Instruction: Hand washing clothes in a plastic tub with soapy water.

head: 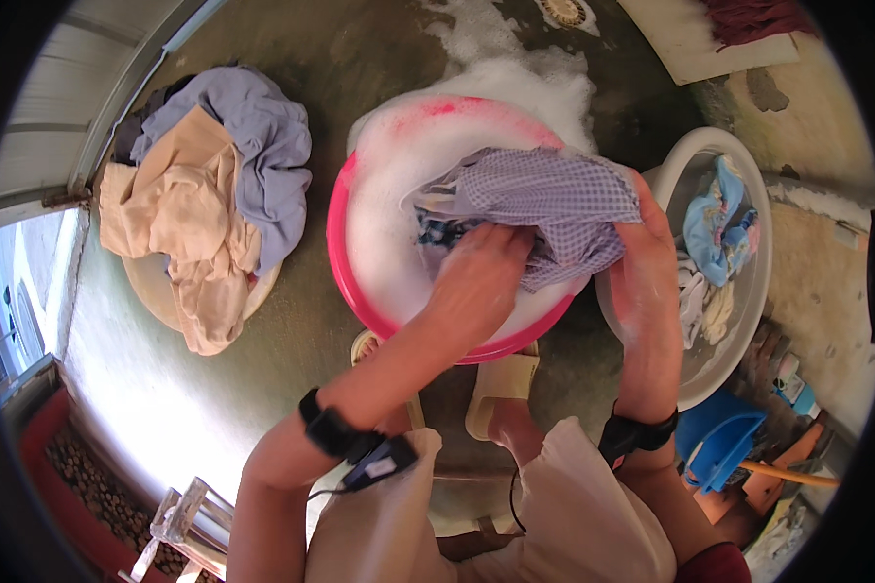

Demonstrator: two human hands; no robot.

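Note:
A pink basin (337,240) full of white suds (383,218) stands on the floor in front of me. Over its right half I hold a blue-and-white checked cloth garment (547,182), stretched between my hands. My right hand (645,240) grips its right end near the basin's rim, thumb towards me. My left hand (485,273) is closed on the garment's lower folds, its fingertips hidden in the fabric. Just left of those fingers, a darker patterned fabric (437,229) shows at the foam; I cannot tell whether it is part of the same garment.
At left, beige clothes (189,211) and a grey-blue cloth (273,153) heap over a pale basin (149,291). A whitish tub (755,291) with wet clothes stands close by my right hand. Foam (547,80) spreads towards a floor drain (563,12). A blue bucket (722,437) sits lower right.

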